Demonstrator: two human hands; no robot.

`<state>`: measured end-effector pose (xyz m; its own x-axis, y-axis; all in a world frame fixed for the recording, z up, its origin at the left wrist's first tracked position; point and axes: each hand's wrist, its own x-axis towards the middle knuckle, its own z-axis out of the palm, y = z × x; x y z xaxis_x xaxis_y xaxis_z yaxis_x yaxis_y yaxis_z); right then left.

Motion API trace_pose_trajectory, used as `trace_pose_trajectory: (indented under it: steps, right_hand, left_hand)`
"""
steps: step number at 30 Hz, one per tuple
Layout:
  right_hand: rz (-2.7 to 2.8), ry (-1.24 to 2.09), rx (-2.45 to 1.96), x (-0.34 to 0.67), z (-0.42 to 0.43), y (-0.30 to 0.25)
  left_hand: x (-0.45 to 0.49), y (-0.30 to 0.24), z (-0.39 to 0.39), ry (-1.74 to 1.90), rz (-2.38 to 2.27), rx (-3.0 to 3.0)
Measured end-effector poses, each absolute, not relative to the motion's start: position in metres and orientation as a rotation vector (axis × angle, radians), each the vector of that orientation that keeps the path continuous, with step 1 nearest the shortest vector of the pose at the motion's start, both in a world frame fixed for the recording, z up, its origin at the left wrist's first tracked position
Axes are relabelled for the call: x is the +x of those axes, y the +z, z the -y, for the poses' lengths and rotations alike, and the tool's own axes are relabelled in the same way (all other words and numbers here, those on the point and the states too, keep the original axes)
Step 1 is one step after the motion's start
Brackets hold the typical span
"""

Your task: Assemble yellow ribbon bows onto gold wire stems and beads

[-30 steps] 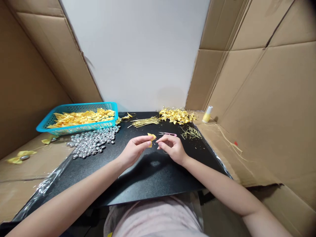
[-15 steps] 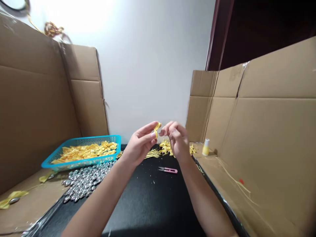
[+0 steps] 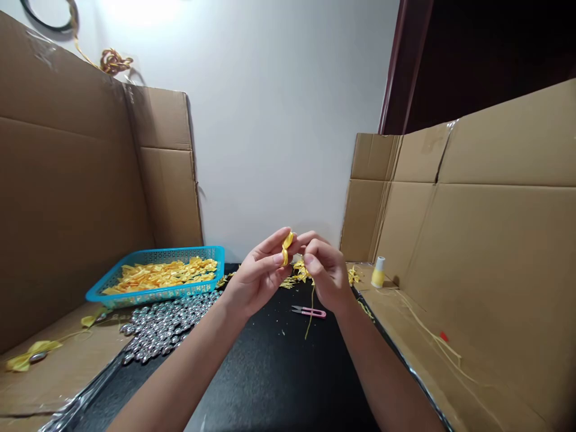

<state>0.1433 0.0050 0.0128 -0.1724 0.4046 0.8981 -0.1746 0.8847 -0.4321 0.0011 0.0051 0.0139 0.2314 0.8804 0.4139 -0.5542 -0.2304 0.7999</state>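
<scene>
Between the thumb and fingers of my left hand (image 3: 261, 273) is a small yellow ribbon bow (image 3: 287, 249), pinched at its middle and held upright. Close on its right, my right hand (image 3: 326, 267) is closed in a pinch on a thin yellow string (image 3: 311, 315), whose tail hangs down over the black tabletop. The fingertips of both hands nearly meet at the bow; whether the string touches it there is hidden. Below the hands lie pink thread snips (image 3: 309, 312). Behind them are a bundle of cut yellow strings (image 3: 288, 282) and a pile of yellow bows (image 3: 302, 270), partly covered by my hands.
A blue basket (image 3: 155, 299) of yellow ribbon pieces stands at the left, with many silver beads (image 3: 168, 324) spread before it. A yellow thread spool (image 3: 378, 273) stands at the right. Cardboard walls (image 3: 504, 240) flank the black table (image 3: 270, 378).
My right hand has come closer to the bow and now has a string hanging from it. The bow stays in my left hand. The view has shifted slightly.
</scene>
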Motion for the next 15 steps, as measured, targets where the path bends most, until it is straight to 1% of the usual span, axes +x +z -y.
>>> trace_pose_trajectory:
  steps: [9, 15]
  right_hand:
    - [1.695, 0.581, -0.109, 0.146, 0.0022, 0.0147]
    - [1.714, 0.553, -0.178, 0.1468, 0.003, 0.0145]
  left_hand:
    - [0.0012, 0.0174, 0.0052, 1.365, -0.332, 1.138]
    - [0.0013, 0.0184, 0.0058, 1.371, -0.352, 1.165]
